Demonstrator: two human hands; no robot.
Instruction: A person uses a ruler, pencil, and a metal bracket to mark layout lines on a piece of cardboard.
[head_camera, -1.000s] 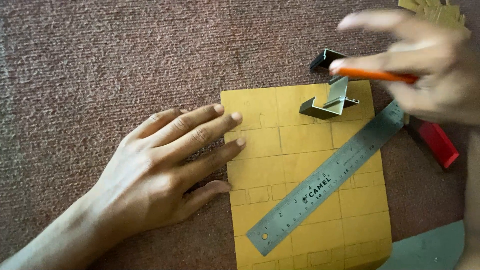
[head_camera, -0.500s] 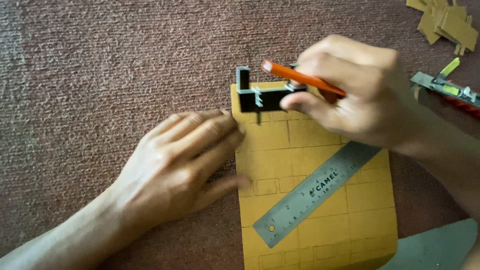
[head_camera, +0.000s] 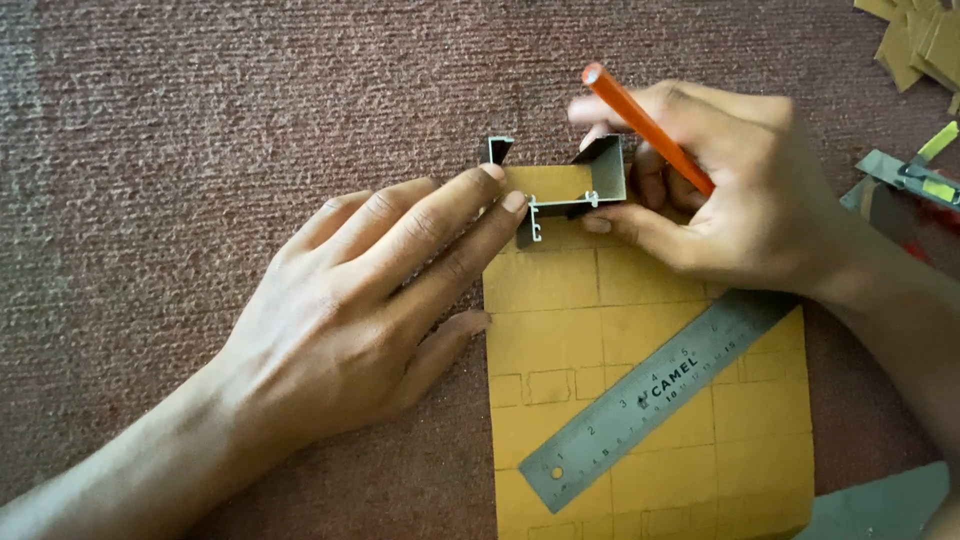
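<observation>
A short metal channel piece (head_camera: 565, 185) sits on the top edge of a yellow card sheet (head_camera: 640, 330) ruled with pencil lines. The left hand (head_camera: 370, 300) lies flat, fingers straight, fingertips pressing the piece's left end. The right hand (head_camera: 720, 200) curls around an orange pencil (head_camera: 650, 130) and steadies the piece's right side. Tracing cleanly likely calls for firm downward pressure and the pencil kept tight against the metal wall. A steel ruler (head_camera: 650, 400) lies diagonally below, on the brown carpet (head_camera: 200, 120).

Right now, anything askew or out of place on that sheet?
Steel ruler lies diagonally across the yellow sheet, off its drawn grid, and neither hand touches it. Cardboard offcuts lie scattered at top right. Nothing looks damaged.
</observation>
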